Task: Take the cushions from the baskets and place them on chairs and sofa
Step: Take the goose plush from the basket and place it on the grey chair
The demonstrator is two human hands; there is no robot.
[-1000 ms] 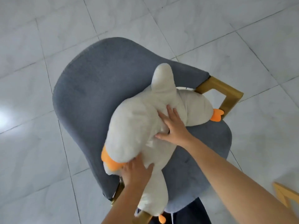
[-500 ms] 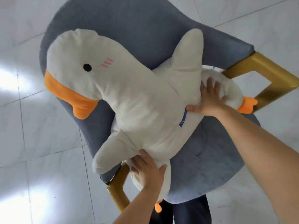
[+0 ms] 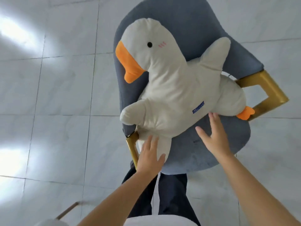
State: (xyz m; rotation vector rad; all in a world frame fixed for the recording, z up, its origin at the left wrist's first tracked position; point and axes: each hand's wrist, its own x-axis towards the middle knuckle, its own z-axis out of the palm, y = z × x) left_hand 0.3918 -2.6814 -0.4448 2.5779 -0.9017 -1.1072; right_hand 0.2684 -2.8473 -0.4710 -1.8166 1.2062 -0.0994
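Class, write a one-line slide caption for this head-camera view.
Goose cushion propped on a grey chair, left hand and right hand open beside it.

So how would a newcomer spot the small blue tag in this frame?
Start at the grey chair with gold arms. A white goose cushion lies across it. The tag is sewn low on its belly, just above the right hand: the only blue patch on white plush.

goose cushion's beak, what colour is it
Orange, on the white goose cushion; the beak shows clearly in the head view.
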